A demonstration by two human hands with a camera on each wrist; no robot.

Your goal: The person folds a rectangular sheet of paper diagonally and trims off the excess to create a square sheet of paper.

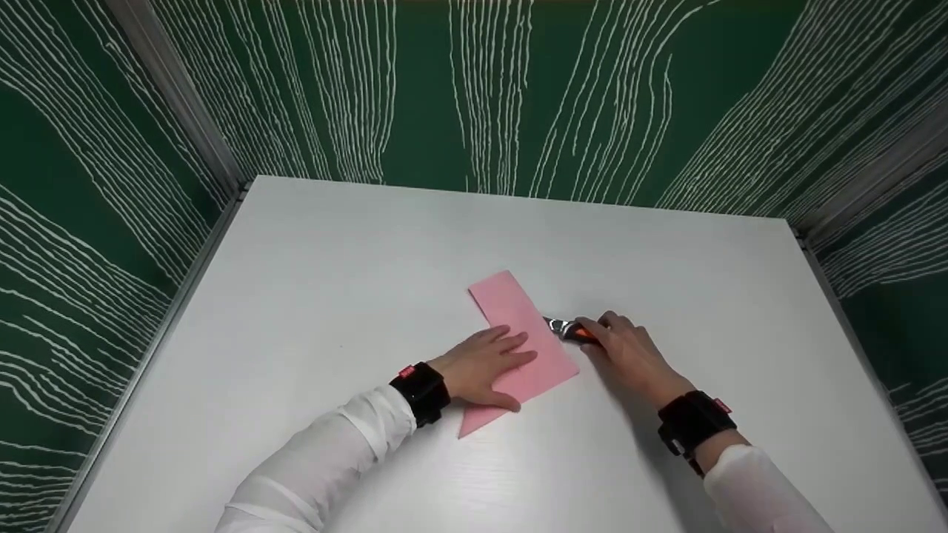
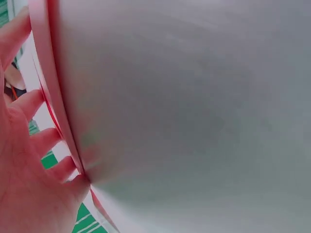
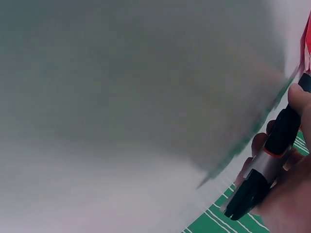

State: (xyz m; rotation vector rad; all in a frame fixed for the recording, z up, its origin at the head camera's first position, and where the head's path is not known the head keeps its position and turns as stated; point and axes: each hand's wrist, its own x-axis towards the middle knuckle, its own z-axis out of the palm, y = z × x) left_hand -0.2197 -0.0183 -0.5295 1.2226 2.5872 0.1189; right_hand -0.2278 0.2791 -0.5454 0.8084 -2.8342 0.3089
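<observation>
A folded piece of pink paper (image 1: 511,296) lies slantwise on the white table. My left hand (image 1: 489,366) rests on it with fingers spread, the thumb near its lower edge. From the left wrist, the paper's edge (image 2: 53,82) shows as a narrow pink band under the fingertips. My right hand (image 1: 629,352) grips a utility knife (image 1: 578,332) with a black and orange handle and a silver head. The knife's tip meets the paper's right edge in the head view. In the right wrist view the knife's handle (image 3: 269,162) lies across the curled fingers.
The white table top (image 1: 355,252) extends around the paper on all sides. Green walls (image 1: 422,96) with white wavy lines stand behind it and at both sides, with grey metal posts (image 1: 174,89) at the corners. Both wrists wear black bands (image 1: 421,392).
</observation>
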